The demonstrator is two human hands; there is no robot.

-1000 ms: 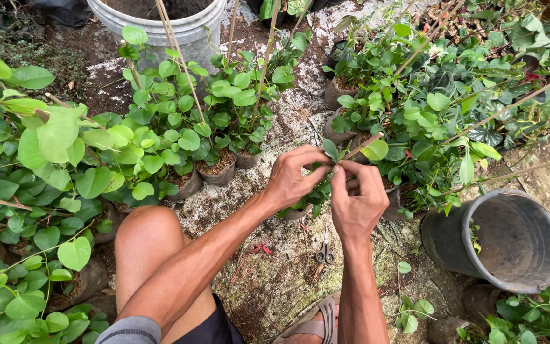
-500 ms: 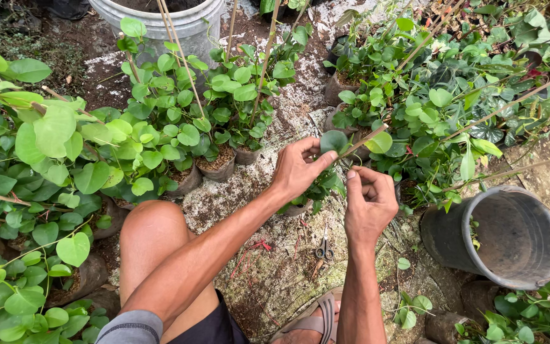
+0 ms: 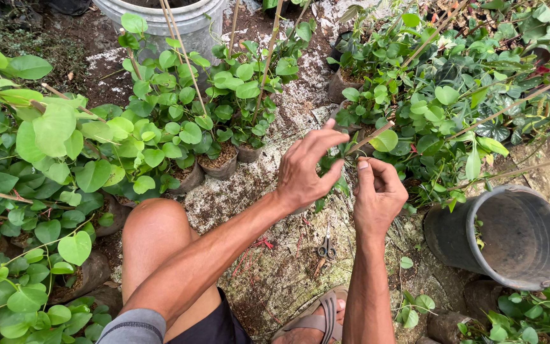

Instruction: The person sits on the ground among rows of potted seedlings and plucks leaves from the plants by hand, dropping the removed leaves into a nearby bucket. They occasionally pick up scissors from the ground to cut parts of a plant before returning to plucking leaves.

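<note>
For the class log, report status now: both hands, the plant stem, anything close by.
Left hand fingers spread, touching the thin stem. Right hand curled, pinching at the same stem. Scissors on the ground below, grey bucket tipped at right.

Left hand [image 3: 305, 171] fingers spread, half open; right hand [image 3: 379, 196] pinched, thumb up.

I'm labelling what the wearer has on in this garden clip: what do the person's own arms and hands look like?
Both forearms are bare, and the left hand and right hand wear no gloves, rings or watch. A rolled grey sleeve shows at the left upper arm. The fingernails are short.
</note>
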